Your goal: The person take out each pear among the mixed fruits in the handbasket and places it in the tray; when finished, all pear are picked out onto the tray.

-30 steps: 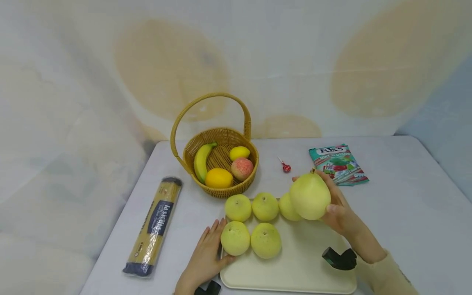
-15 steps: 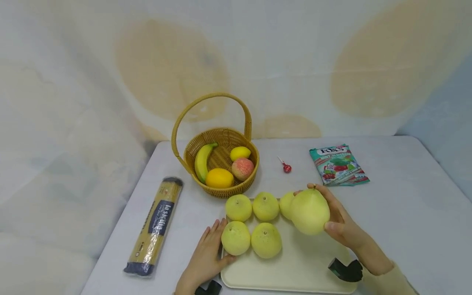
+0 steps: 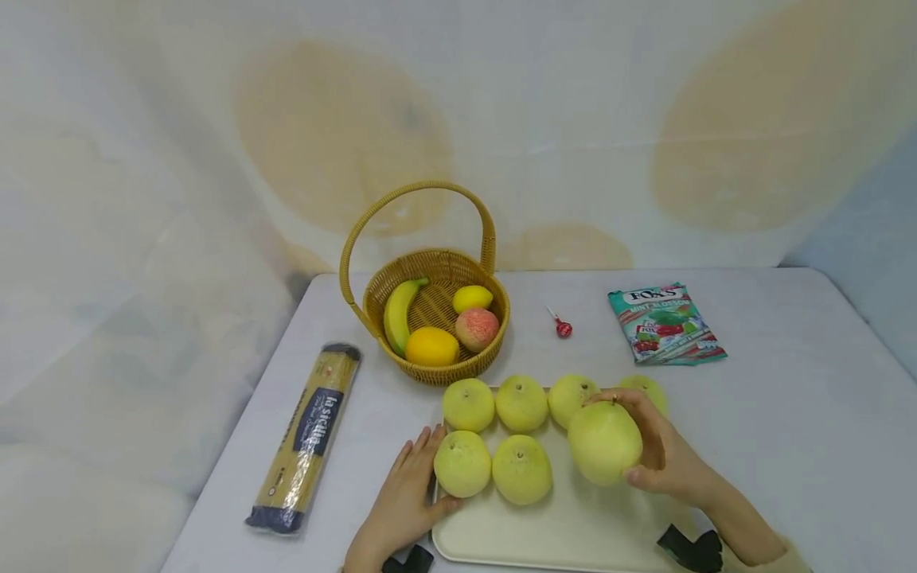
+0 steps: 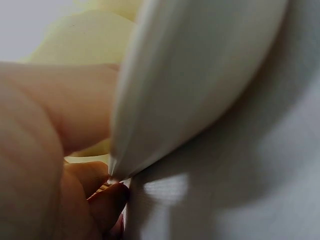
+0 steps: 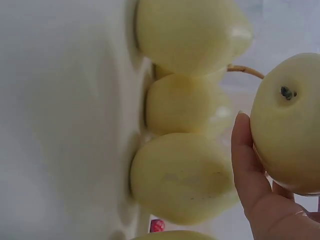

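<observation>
In the head view my right hand [image 3: 666, 450] holds a pale yellow-green pomelo [image 3: 605, 442] above the cream tray [image 3: 544, 533], with fingers behind it and the thumb at its lower right. The right wrist view shows this pomelo [image 5: 292, 125] apart from the tray, its stem end visible. Several more pomelos stand in two rows on the tray, among them a front-left one [image 3: 462, 463] and a front one beside it [image 3: 522, 469]. My left hand [image 3: 408, 493] holds the tray's left edge, its thumb over the rim, as the left wrist view shows the tray wall [image 4: 190, 75] up close.
Behind the tray stands a wicker basket [image 3: 437, 378] with a banana [image 3: 399, 314], a lemon [image 3: 472, 298], a peach [image 3: 477, 329] and an orange-yellow fruit [image 3: 432, 347]. A spaghetti pack [image 3: 308, 438] lies left, a lollipop [image 3: 563, 328] and candy bag [image 3: 666, 325] behind.
My right hand has brought the held pomelo down and nearer the front of the tray. A back-right pomelo behind that hand has come into view. The left hand stays on the tray edge.
</observation>
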The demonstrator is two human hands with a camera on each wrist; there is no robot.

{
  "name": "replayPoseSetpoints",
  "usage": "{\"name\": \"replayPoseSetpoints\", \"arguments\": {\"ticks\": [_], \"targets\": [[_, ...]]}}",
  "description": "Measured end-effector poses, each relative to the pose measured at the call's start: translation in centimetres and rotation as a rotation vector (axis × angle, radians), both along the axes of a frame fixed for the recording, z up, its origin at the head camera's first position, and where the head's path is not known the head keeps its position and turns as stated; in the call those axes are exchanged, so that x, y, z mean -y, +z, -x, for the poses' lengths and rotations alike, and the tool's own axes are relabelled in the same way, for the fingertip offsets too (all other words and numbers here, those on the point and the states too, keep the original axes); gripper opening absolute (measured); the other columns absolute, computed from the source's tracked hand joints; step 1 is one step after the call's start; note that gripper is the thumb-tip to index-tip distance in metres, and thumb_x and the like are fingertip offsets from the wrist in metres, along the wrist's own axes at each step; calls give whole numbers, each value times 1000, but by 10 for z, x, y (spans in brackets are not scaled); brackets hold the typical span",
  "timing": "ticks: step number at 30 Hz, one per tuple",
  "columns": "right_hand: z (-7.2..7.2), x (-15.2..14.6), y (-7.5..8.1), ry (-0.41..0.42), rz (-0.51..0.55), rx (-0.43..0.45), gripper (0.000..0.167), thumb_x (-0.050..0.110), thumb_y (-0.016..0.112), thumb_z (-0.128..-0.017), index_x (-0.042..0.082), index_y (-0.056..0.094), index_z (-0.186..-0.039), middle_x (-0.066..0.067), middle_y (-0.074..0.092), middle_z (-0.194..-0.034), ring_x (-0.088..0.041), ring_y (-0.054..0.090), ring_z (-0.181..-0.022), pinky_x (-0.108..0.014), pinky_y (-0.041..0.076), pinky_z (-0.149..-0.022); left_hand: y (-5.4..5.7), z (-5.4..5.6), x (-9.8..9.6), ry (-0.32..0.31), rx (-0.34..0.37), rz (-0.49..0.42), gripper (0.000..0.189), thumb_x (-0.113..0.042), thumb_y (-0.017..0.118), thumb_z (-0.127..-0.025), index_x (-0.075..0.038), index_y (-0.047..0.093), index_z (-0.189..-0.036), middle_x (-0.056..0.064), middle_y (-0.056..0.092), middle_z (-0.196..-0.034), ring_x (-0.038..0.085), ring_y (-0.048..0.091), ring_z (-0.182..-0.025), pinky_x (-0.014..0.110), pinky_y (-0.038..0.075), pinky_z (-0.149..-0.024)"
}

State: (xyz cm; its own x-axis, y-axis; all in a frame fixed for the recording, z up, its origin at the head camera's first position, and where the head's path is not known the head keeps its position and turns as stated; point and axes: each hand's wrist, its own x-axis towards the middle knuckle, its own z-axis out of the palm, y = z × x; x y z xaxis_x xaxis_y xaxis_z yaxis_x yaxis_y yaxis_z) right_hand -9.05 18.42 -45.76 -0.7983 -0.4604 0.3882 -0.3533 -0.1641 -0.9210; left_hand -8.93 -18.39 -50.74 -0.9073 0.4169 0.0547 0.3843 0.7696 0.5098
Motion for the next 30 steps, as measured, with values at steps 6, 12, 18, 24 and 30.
{"name": "replayPoseSetpoints", "arguments": {"ticks": [6, 12, 18, 24, 30], "targets": [[-2, 2, -3, -70, -148, 12, 69, -1, 67, -77, -2, 31, -136, 4, 45, -137, -2, 45, -125, -19, 48, -99, 0, 0, -1, 11, 47, 7, 96, -41, 76, -78, -5, 28, -152, 9, 33, -157, 30, 27, -148, 50, 15, -121], [-4, 5, -5, -75, -209, 32, 71, -4, 69, -74, -1, 32, -134, 4, 43, -136, 3, 44, -123, -19, 50, -96, 2, 0, -1, 3, 38, 5, 95, -41, 75, -78, -4, 29, -152, 11, 34, -157, 31, 28, -147, 51, 16, -122], [-2, 7, -5, -19, -182, 27, 71, -5, 67, -75, -3, 30, -135, 1, 41, -137, 0, 45, -124, -21, 51, -96, 2, -1, -1, 11, 38, 5, 94, -39, 76, -78, -5, 29, -152, 12, 35, -156, 33, 29, -146, 54, 19, -120], [-3, 5, -7, 26, -180, 51, 73, -8, 67, -75, -1, 32, -139, 8, 42, -140, 2, 46, -123, -20, 52, -94, 1, -1, -2, 4, 12, 5, 95, -42, 76, -77, -5, 30, -152, 11, 36, -156, 32, 30, -146, 53, 18, -119], [-4, 8, -12, 52, -200, -7, 76, -10, 70, -73, -1, 36, -141, 11, 41, -142, 3, 45, -124, -21, 54, -90, 0, -1, 0, 2, 10, 7, 95, -43, 75, -77, -5, 30, -152, 11, 36, -156, 32, 31, -146, 53, 19, -119]]}}
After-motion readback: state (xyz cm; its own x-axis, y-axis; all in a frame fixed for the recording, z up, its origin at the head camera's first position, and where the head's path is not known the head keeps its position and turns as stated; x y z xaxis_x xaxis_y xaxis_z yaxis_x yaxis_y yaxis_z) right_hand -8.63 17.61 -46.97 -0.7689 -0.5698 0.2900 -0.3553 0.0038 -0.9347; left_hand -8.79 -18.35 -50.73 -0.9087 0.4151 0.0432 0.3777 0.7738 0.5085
